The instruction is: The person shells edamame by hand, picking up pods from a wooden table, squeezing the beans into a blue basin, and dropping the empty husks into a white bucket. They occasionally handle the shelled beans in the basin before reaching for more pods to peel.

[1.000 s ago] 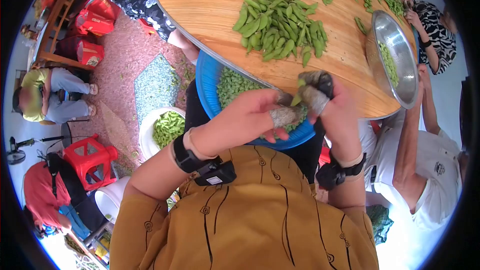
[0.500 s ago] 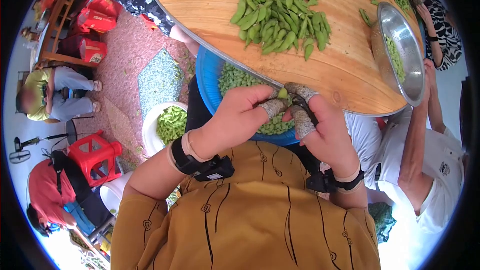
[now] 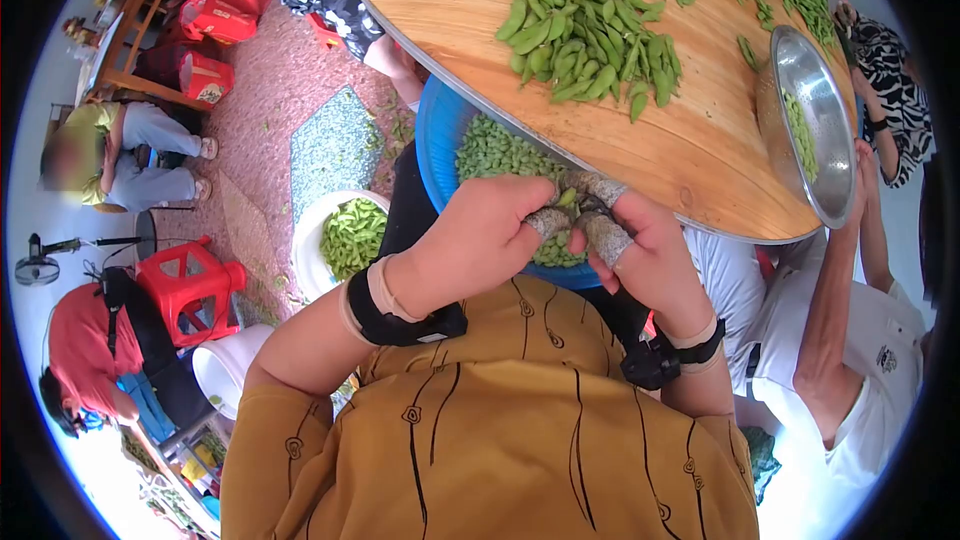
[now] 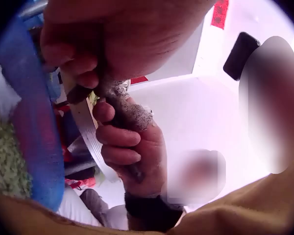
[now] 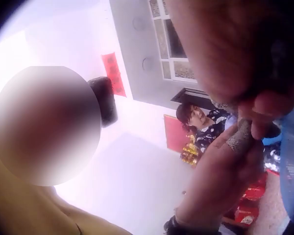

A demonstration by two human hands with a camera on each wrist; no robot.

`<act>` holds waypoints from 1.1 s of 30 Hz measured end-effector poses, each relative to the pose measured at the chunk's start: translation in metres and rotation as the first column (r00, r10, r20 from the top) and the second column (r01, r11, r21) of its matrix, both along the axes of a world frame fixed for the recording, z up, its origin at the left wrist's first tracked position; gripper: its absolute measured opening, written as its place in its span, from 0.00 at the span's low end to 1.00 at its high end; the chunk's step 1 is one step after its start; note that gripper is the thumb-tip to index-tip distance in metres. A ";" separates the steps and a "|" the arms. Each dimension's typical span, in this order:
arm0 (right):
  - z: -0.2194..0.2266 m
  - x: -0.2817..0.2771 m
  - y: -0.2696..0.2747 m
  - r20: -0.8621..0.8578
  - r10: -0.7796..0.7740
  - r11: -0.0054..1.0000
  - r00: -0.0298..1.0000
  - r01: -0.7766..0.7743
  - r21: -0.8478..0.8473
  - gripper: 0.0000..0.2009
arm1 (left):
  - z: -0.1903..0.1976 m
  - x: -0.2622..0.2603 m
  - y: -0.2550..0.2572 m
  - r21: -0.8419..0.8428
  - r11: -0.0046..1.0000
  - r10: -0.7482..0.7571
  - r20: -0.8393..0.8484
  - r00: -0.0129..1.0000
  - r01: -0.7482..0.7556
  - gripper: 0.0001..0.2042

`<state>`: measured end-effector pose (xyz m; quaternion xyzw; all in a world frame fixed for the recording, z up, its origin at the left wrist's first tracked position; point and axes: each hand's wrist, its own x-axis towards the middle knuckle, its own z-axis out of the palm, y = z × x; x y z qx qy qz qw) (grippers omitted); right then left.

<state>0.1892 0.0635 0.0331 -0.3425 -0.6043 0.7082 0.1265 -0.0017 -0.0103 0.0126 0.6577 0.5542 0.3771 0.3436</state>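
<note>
A green soybean pod is pinched between the fingertips of both hands, mostly covered by them. My left hand grips it from the left, with thumb and index finger wrapped in grey, soiled tape. From the right, my right hand holds it with similarly wrapped fingers. Both hands are over a blue basin of shelled green beans, by the table's edge. In the left wrist view, the right hand has its other fingers curled toward the palm.
On the wooden table lies a pile of pods, with a steel bowl of beans at the right. A white bucket of green pods stands at left, near a red stool. Other people sit around.
A second ago the hands were slightly apart, the right one higher by the table edge. They have come together at the pod, and the right hand has moved down and left.
</note>
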 end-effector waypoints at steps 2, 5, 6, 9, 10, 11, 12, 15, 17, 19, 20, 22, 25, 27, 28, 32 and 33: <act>0.005 -0.001 -0.003 -0.038 -0.032 0.987 0.999 0.026 -0.157 0.15 | 0.013 -0.004 -0.002 -0.453 0.885 0.074 0.360 0.930 0.105 0.06; 0.005 -0.002 -0.008 -0.077 -0.085 0.921 0.993 0.049 -0.387 0.13 | -0.005 -0.017 -0.007 -0.493 0.714 0.268 0.849 0.456 0.497 0.05; 0.003 -0.001 -0.010 -0.082 -0.100 0.887 0.992 0.052 -0.459 0.12 | -0.004 -0.016 -0.007 -0.496 0.710 0.269 0.847 0.458 0.500 0.05; -0.012 0.000 -0.011 0.008 -0.024 0.970 1.000 0.025 -0.242 0.11 | -0.008 -0.011 -0.005 -0.571 0.763 0.120 0.584 0.803 0.302 0.06; -0.013 -0.001 -0.012 0.007 -0.018 0.970 1.000 0.019 -0.241 0.11 | -0.014 -0.011 -0.006 -0.456 0.878 0.012 0.330 0.944 0.148 0.05; -0.013 -0.002 -0.014 0.061 -0.005 0.984 0.998 0.015 -0.175 0.11 | -0.016 -0.010 -0.006 -0.278 0.960 -0.031 0.027 0.999 0.038 0.05; -0.013 -0.004 -0.015 0.112 0.003 0.994 0.994 0.009 -0.109 0.10 | -0.015 -0.010 -0.006 -0.276 0.961 -0.026 0.025 0.999 0.032 0.05; -0.019 -0.005 -0.015 0.166 0.014 0.999 0.986 -0.009 -0.031 0.10 | -0.010 -0.006 -0.005 0.109 0.991 -0.030 -0.370 0.929 0.076 0.06; -0.018 -0.008 -0.016 0.160 -0.002 1.000 0.987 0.003 -0.009 0.11 | -0.010 -0.001 -0.007 0.179 0.981 0.039 -0.562 0.826 0.076 0.08; -0.018 -0.010 -0.015 0.157 -0.018 1.000 0.988 0.016 0.013 0.11 | -0.018 -0.001 -0.008 0.189 0.979 0.044 -0.534 0.845 0.069 0.07; -0.018 -0.011 -0.013 0.159 -0.022 1.000 0.987 0.022 0.004 0.12 | -0.021 -0.002 -0.008 0.201 0.978 0.049 -0.504 0.863 0.063 0.06; -0.020 -0.011 -0.010 0.168 -0.024 1.000 0.985 0.025 -0.004 0.12 | -0.019 -0.003 -0.004 -0.060 0.998 -0.011 -0.223 0.975 -0.003 0.06; -0.025 -0.011 -0.008 0.104 -0.062 0.995 0.993 0.069 -0.067 0.14 | -0.018 -0.017 0.001 -0.507 0.852 0.136 0.448 0.884 0.127 0.06; -0.026 -0.008 -0.003 0.024 -0.017 0.996 1.000 0.019 -0.091 0.15 | -0.021 -0.019 0.002 -0.607 0.731 0.320 0.709 0.628 0.312 0.06; -0.028 -0.007 -0.001 0.029 -0.023 0.995 0.999 0.026 -0.097 0.15 | -0.025 -0.018 0.002 -0.577 0.773 0.224 0.636 0.738 0.264 0.07; -0.050 -0.010 -0.002 0.120 -0.062 0.938 0.991 0.017 0.347 0.13 | -0.025 -0.011 -0.001 -0.496 0.842 0.000 0.393 0.919 0.212 0.10; -0.055 -0.013 -0.003 0.074 -0.071 0.786 0.995 0.010 0.618 0.13 | -0.025 -0.010 -0.002 -0.497 0.840 -0.004 0.396 0.918 0.217 0.10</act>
